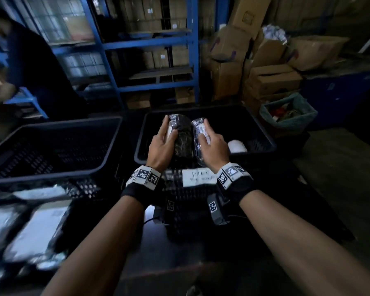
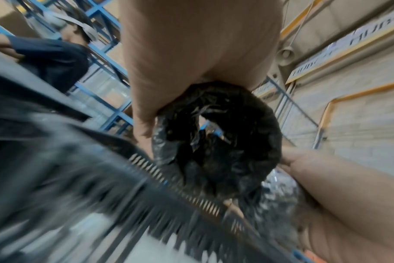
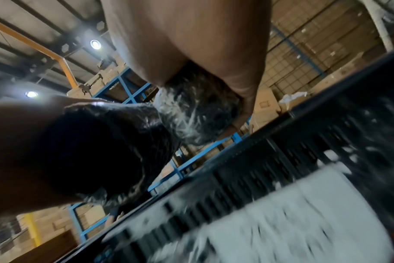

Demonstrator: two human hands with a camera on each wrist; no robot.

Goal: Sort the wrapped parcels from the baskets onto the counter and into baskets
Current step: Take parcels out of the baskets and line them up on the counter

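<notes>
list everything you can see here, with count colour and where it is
wrapped parcels: two, black plastic with white labels, side by side over the right basket, one in each hand
right basket: one, black, ahead; a white parcel inside, handwritten white label on its near wall
left basket: one, black, to the left
flat packages: several, white and black, lower left, blurred
shelving: blue, behind, holding boxes
cardboard boxes: many, brown, stacked at right
other person: one, dark clothes, far left
left hand: grips the left parcel
right hand: grips the right parcel
</notes>
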